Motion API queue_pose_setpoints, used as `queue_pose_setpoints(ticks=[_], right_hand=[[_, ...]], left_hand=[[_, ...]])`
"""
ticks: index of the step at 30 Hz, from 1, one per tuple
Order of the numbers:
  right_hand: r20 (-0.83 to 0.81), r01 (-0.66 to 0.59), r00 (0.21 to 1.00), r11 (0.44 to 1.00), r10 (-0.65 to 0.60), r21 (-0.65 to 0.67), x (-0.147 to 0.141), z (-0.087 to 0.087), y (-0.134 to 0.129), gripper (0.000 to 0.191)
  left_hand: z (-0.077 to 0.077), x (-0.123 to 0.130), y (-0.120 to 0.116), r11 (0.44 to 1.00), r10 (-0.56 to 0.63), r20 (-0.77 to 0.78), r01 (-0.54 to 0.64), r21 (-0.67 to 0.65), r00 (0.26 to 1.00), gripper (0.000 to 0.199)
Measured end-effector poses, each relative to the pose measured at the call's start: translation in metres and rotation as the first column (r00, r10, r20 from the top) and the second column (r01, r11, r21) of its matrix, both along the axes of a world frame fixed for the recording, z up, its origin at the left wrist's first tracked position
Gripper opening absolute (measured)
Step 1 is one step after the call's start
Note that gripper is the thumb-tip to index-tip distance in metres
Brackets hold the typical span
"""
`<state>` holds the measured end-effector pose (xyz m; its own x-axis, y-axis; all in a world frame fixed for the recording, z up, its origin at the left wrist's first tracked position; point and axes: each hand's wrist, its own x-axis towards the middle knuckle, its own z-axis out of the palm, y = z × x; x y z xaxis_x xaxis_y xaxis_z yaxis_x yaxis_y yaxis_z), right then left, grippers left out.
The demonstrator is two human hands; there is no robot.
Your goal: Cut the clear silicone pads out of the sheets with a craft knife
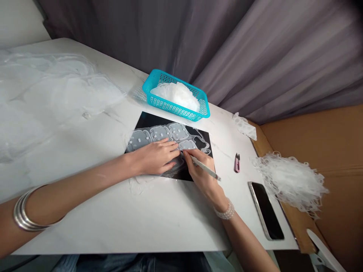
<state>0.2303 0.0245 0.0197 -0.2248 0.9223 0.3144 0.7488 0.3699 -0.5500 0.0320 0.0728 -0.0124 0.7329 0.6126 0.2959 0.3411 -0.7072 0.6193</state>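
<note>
A black mat (147,119) lies on the white table with a translucent sheet of joined rounded pieces (138,139) across it. My left hand (154,156) rests flat on the sheet, fingers spread and pointing right. Close beside its fingertips, my right hand (200,170) grips a slim pale pen-like tool (206,168). The tool's tip meets the sheet's edge near the left fingertips, though the tip itself is too small to make out. Part of the sheet is covered by both hands.
Behind the mat stands a blue basket (176,109) of white pieces. Translucent sheets (56,94) pile at left. To the right are pink snips (237,163), a phone (266,211), a crumpled white piece (244,126) and tangled clear scraps (289,181) by a cardboard box (317,139).
</note>
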Motion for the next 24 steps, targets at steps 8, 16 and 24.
queue_pose_setpoints(ticks=[8,16,24], right_hand=[[0.153,-0.058,0.987,0.996,0.046,0.071,0.009,-0.004,-0.021,0.020],[0.321,-0.165,0.941,0.974,0.108,0.156,0.006,-0.019,0.006,0.028],[0.113,-0.208,0.972,0.978,0.207,0.005,0.009,-0.019,0.010,0.032]], left_hand=[[0.003,-0.001,0.000,0.999,-0.028,0.000,0.028,-0.027,1.000,0.032],[-0.005,-0.002,-0.001,0.999,-0.030,0.042,0.031,-0.016,0.999,0.031],[-0.005,-0.003,-0.006,1.000,0.005,0.013,-0.005,0.008,1.000,0.037]])
